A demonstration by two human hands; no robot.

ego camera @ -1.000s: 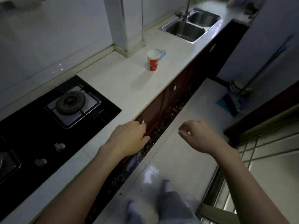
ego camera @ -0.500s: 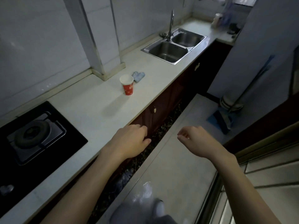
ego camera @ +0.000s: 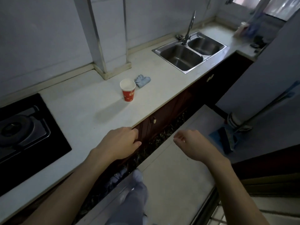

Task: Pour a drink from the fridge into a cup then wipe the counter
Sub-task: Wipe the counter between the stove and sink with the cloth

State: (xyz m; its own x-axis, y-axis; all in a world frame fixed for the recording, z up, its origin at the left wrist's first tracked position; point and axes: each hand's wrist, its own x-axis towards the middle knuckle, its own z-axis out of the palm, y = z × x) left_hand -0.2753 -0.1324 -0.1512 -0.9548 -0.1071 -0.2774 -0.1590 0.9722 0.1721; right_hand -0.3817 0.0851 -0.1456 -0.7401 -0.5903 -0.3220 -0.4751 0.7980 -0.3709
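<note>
Nearer now, cup [ego camera: 128,91] beyond empty fingers [ego camera: 135,133].

No legible text; cup [ego camera: 128,92] print blurred

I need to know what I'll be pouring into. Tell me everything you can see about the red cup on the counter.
The red cup looks like a disposable paper cup: red wall with small pale print too blurred to read, white rolled rim and white inside. It stands upright and open, and looks empty. It sits on the pale counter, between the hob and the sink, nearer the wall column. A crumpled light blue cloth lies just behind it to the right; whether they touch is unclear. Neither hand touches it.
</note>
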